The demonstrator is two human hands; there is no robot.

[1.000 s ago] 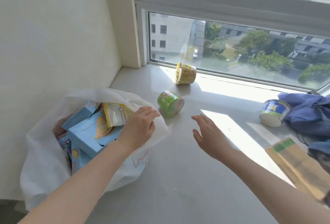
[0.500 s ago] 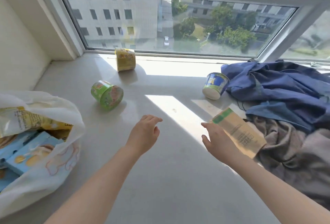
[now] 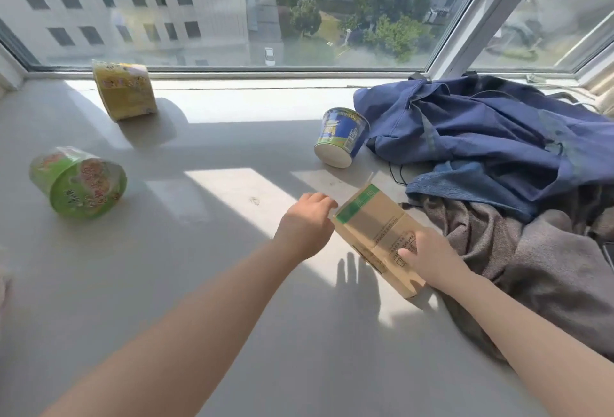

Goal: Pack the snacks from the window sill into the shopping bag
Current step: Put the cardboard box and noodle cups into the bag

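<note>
Green noodle cup (image 3: pixel 79 182): lies on its side at the far left of the window sill (image 3: pixel 206 283), sealed lid turned toward the camera, well apart from both hands.
Yellow noodle cup (image 3: pixel 124 91): lies on its side at the back left, just beside the window frame, partly in sunlight.
Left hand (image 3: pixel 307 225): reaches over the middle of the sill, back of the hand upward. The fingers are bent forward and their tips meet the green-taped end of the cardboard box. Whether they grip that end or only touch it cannot be told.
Blue noodle cup (image 3: pixel 342 136): tilted on its side behind the box, white base toward the camera, rim against the blue cloth.
Cardboard box (image 3: pixel 372 220): flat brown carton with a green tape strip, lying at an angle on the sill between the two hands, right edge against the grey cloth.
Right hand (image 3: pixel 428 255): holds the near part of the box, thumb laid on the printed top face, fingers curled over the right edge.
Blue cloth (image 3: pixel 498 137): crumpled heap at the back right, under the window corner.
Grey cloth (image 3: pixel 531 250): crumpled heap in front of the blue cloth, at the right of the sill.
</note>
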